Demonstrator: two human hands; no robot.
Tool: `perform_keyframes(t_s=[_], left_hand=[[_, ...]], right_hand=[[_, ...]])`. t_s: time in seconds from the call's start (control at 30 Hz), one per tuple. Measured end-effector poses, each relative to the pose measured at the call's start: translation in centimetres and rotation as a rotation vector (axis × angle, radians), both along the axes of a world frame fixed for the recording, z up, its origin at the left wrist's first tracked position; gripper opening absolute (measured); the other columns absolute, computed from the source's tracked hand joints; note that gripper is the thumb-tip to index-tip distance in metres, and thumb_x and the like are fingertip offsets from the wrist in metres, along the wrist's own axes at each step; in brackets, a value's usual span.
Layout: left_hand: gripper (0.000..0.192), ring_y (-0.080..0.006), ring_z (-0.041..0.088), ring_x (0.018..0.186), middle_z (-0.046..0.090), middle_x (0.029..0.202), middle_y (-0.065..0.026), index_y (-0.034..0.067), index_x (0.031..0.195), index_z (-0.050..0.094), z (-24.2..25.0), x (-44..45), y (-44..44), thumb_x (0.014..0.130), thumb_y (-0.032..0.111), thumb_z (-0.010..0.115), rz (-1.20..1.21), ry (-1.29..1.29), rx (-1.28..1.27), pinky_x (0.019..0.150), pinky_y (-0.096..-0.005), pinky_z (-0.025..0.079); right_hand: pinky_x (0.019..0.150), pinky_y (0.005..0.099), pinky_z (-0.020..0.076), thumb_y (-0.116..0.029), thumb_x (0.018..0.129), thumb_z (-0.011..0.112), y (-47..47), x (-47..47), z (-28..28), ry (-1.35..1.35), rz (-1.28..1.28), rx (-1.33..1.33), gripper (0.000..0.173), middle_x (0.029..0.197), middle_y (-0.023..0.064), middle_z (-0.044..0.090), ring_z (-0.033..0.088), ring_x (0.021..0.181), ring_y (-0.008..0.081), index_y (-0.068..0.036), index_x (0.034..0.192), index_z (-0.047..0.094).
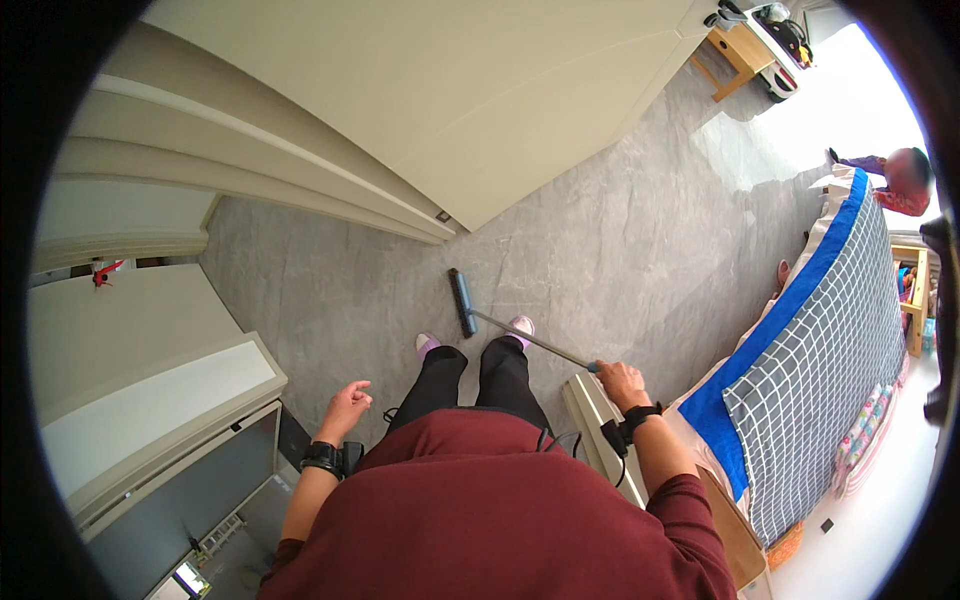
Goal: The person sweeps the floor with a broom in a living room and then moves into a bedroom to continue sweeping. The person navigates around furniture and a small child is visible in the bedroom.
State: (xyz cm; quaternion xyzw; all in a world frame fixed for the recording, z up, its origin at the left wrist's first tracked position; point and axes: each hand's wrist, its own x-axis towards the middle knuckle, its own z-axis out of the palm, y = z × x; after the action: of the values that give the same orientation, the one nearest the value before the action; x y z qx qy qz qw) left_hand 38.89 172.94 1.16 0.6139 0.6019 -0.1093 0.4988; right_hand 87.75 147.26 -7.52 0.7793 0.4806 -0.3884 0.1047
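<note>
My right hand is closed around the end of the handle of a push broom. The blue broom head with dark bristles lies on the grey floor just ahead of my feet, and its thin grey handle slants over my right shoe towards that hand. My left hand is held out beside my left thigh, fingers partly curled, with nothing in it. Both wrists carry black straps with small devices.
A bed with a grid-patterned cover stands at right, a person at its far end. A large beige door panel is ahead. White-topped cabinetry is at left, and a wooden table stands far right.
</note>
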Motion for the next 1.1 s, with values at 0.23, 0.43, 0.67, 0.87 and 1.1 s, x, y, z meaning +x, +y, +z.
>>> perform_keyframes(t_s=[0.23,0.43,0.67,0.87,1.1], left_hand=[[0.037,-0.0141,0.061,0.074,0.065,0.084,-0.0062,0.005,0.116,0.056,-1.1,-1.8,-1.0,0.080,0.013,0.059,0.040,0.030,-0.035,0.070,-0.0282,0.049],[0.038,-0.0143,0.062,0.075,0.065,0.084,-0.0060,0.005,0.117,0.056,-0.9,-2.0,-1.4,0.080,0.012,0.059,0.035,0.062,-0.052,0.071,-0.0280,0.049],[0.037,-0.0144,0.063,0.076,0.065,0.084,-0.0062,0.005,0.117,0.056,-0.5,-0.8,-1.5,0.080,0.012,0.058,0.048,0.039,-0.051,0.073,-0.0287,0.050],[0.036,-0.0143,0.062,0.076,0.065,0.083,-0.0058,0.005,0.116,0.056,-2.7,-1.9,-0.9,0.080,0.012,0.058,0.002,0.016,-0.054,0.072,-0.0279,0.049],[0.037,-0.0141,0.062,0.075,0.065,0.084,-0.0056,0.005,0.116,0.056,-1.4,-0.3,0.0,0.080,0.013,0.059,-0.049,0.002,-0.028,0.071,-0.0279,0.049]], right_hand=[[0.066,0.0438,0.0524,-0.026,0.085,0.056,-6.8,12.7,4.3,-0.321,-0.150,-0.049,0.021,0.083,0.0142,0.066,0.065,0.079,0.0332,-0.022,0.106,0.060],[0.064,0.0431,0.0525,-0.021,0.087,0.054,-6.1,17.0,5.8,-0.546,-0.228,-0.010,0.017,0.080,0.0179,0.065,0.065,0.077,0.0340,-0.010,0.098,0.059],[0.063,0.0465,0.0518,-0.021,0.089,0.052,-6.3,13.8,8.9,-0.425,-0.258,0.012,0.018,0.078,0.0193,0.064,0.064,0.076,0.0371,-0.012,0.104,0.055],[0.067,0.0478,0.0513,-0.029,0.089,0.052,-4.1,6.1,5.8,-0.135,-0.229,-0.051,0.028,0.086,0.0171,0.065,0.063,0.081,0.0370,-0.023,0.116,0.056],[0.071,0.0440,0.0506,-0.027,0.087,0.054,-0.6,0.0,1.7,0.036,-0.129,0.043,0.025,0.089,0.0169,0.065,0.063,0.085,0.0354,-0.021,0.110,0.060]])
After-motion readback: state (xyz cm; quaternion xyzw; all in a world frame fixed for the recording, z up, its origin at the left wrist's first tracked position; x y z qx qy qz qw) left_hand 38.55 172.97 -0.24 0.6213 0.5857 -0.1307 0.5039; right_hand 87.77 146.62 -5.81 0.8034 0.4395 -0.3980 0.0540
